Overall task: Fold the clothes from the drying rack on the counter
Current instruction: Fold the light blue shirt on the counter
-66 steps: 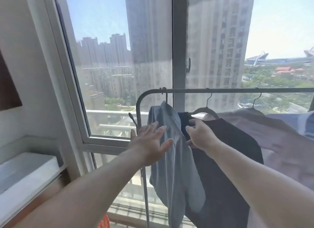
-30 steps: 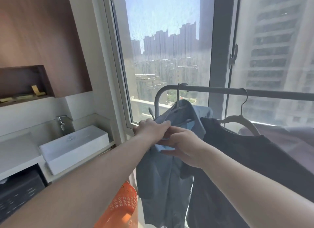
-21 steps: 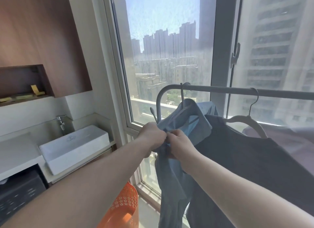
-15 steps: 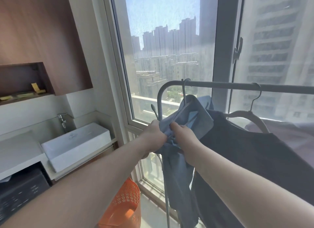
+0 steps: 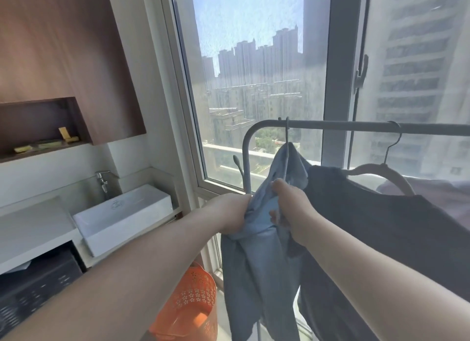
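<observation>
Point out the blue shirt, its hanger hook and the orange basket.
blue shirt (image 5: 256,269), head view, hanging front panel.
hanger hook (image 5: 287,129), head view, wire under the rail.
orange basket (image 5: 193,297), head view, perforated wall.

Drying rack (image 5: 330,124) stands before the window (image 5: 249,86). Two garments hang from its bar: shirt (image 5: 256,264) at left end, dark top (image 5: 381,239) just right of it. Basket (image 5: 193,305) on floor, below-left of shirt. Sink (image 5: 122,216) on counter (image 5: 28,228), far left.

Light blue shirt (image 5: 256,259); dark charcoal garment (image 5: 381,234) right of it; orange basket (image 5: 193,305) with flower-shaped holes, near left; white sink (image 5: 127,213); brown wood-grain cabinet (image 5: 66,48)
</observation>
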Available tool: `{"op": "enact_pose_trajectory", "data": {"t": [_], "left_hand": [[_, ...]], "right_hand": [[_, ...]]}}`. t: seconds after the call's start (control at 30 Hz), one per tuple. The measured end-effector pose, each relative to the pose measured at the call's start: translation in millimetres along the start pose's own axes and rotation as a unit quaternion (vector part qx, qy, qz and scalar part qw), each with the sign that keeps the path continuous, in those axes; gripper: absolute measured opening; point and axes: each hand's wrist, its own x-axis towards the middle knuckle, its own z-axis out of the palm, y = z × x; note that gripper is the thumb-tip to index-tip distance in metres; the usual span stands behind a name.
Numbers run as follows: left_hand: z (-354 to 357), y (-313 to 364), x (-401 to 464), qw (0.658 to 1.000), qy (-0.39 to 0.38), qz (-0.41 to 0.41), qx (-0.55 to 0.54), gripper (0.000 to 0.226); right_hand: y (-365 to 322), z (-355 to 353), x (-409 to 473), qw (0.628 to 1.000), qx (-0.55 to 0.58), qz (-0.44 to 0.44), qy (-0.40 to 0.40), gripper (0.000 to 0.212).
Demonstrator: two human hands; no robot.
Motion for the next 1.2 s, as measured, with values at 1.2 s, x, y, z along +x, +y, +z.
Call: {"op": "enact_pose_trajectory", "data": {"t": [1.2], "left_hand": [[23.4,-57.1,-45.1,0.983,0.123,-0.124,-0.063,0.021]], "right_hand": [[94.5,37.1,3.6,0.828,-0.512,-0.172,-0.148,0.013]]}}
